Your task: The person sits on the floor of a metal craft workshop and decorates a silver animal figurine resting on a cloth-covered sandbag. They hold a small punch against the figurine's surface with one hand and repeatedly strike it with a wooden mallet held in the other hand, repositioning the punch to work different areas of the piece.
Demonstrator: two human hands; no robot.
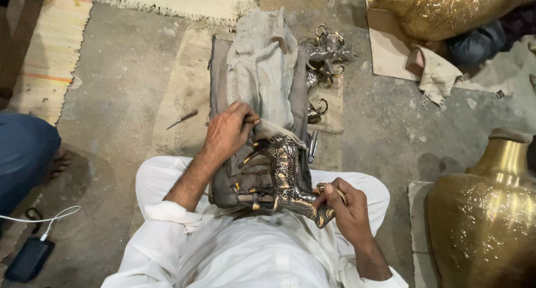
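I sit on the floor in white clothes with a padded grey work cushion (pixel 223 187) on my lap. An engraved brass animal figurine (pixel 287 179) lies on it, legs toward me. My right hand (pixel 346 207) grips the figurine's near end. My left hand (pixel 228 132) is closed on a small tool pressed against the cushion beside the figurine's top. A dirty grey cloth (pixel 262 64) drapes over the cushion's far end.
Several more metal figurines (pixel 326 53) lie on the floor beyond the cloth. A thin metal tool (pixel 182 119) lies at left. Large brass vases stand at top right (pixel 446 8) and lower right (pixel 483 215). Another person's blue-clad leg (pixel 22 154) is at left, a phone and cable (pixel 30 254) nearby.
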